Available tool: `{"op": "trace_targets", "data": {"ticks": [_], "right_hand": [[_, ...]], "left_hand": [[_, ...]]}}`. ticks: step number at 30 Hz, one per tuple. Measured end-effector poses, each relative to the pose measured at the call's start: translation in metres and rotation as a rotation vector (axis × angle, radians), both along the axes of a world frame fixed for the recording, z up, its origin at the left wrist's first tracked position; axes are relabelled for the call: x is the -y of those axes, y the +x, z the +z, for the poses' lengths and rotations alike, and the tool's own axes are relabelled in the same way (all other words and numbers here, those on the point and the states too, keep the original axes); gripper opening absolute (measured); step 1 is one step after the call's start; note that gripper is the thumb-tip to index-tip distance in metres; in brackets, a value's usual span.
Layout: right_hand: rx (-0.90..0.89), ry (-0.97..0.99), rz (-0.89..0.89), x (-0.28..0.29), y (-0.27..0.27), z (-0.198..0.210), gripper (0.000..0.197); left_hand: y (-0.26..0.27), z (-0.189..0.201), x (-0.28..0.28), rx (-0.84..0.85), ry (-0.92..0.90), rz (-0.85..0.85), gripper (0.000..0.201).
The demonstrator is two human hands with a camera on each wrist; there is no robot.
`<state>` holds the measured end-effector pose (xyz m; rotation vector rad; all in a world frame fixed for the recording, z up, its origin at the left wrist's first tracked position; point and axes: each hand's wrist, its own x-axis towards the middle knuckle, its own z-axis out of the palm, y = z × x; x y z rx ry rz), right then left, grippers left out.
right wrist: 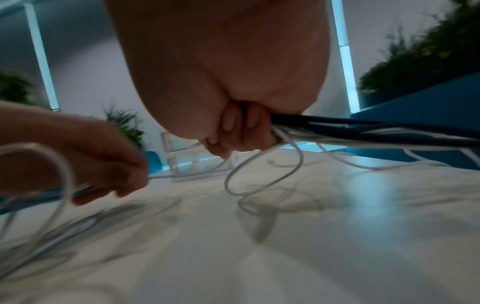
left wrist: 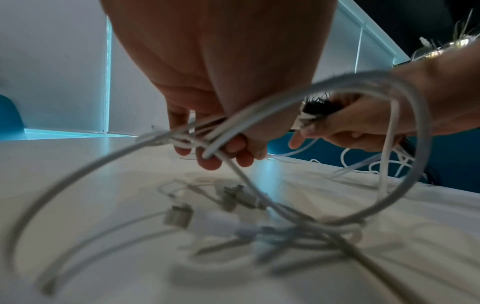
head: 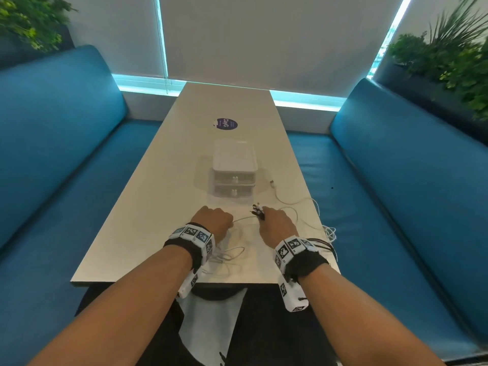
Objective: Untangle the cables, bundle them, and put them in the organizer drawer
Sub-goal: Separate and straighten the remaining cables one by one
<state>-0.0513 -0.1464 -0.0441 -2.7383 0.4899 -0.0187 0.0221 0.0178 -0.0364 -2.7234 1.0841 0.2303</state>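
Keep left hand [head: 215,219] fingers clamped on white cables [left wrist: 233,123], right hand [head: 277,223] fingers on plugs [head: 258,211]; separate slowly above table [head: 163,180].

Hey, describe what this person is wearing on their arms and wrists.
Both forearms are bare, with no sleeves or gloves on the hands. The left wrist and the right wrist each carry a black strap with a ring of white blocks printed with black square markers, and a white marked block hangs beneath each wrist.

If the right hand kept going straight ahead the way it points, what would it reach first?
Probably the organizer: the right hand, holding cables, points up the table toward its lower drawer. Only bare tabletop seems to lie between, though depth is hard to judge.
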Motion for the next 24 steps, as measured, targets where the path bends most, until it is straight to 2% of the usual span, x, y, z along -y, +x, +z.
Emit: {"op": "trace_targets", "data": {"ticks": [3, 6, 9, 14, 19, 24], "right_hand": [[0.011, 0.058, 0.102, -0.013, 0.0, -0.006, 0.024], [-0.037, 0.165, 0.103, -0.016, 0.001, -0.011, 0.026], [-0.021, 0.178, 0.103, -0.012, 0.004, -0.011, 0.023], [-0.009, 0.037, -0.085, 0.013, 0.003, -0.013, 0.025], [-0.04, -0.011, -0.208, 0.036, -0.002, -0.018, 0.024], [-0.059, -0.018, -0.266, 0.048, -0.008, -0.017, 0.022]], "left_hand": [[-0.009, 0.0, 0.009, 0.043, -0.03, -0.034, 0.025], [-0.014, 0.0, 0.013, 0.084, -0.025, -0.064, 0.026], [-0.01, -0.002, 0.01, 0.097, -0.058, -0.064, 0.024], [0.007, -0.002, -0.014, 0.127, 0.041, -0.06, 0.022], [0.014, -0.002, -0.028, 0.11, -0.022, -0.044, 0.038], [0.015, -0.003, -0.036, 0.114, -0.053, -0.004, 0.025]]}}
